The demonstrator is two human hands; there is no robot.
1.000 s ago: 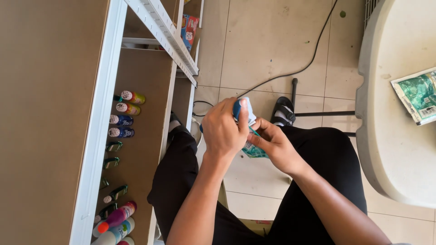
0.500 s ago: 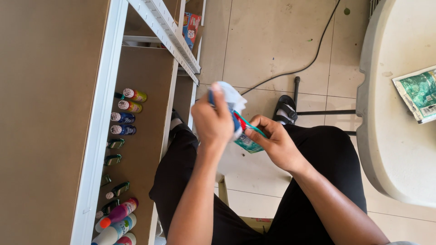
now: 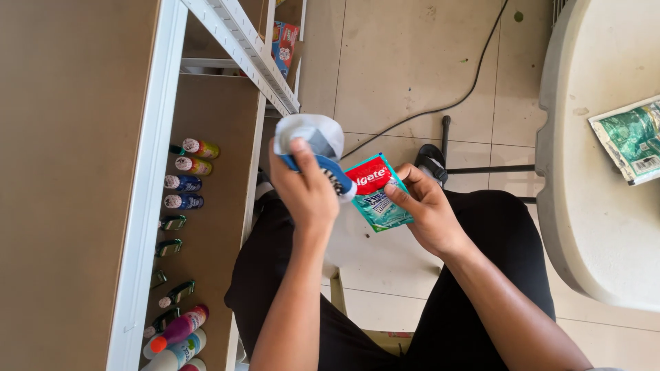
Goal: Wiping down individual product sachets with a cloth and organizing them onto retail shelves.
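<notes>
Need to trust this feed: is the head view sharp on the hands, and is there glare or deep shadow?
Head view: left hand, right hand and teal packet are sharp; bright daylight washes out the white table; lower shelf is dimmer but readable.

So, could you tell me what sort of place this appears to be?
Probably a small shop or stockroom. A white metal shelf rack holds rows of small bottles, the left hand grips a white and blue hand-held labeller, and the right hand holds a teal sachet.
</notes>
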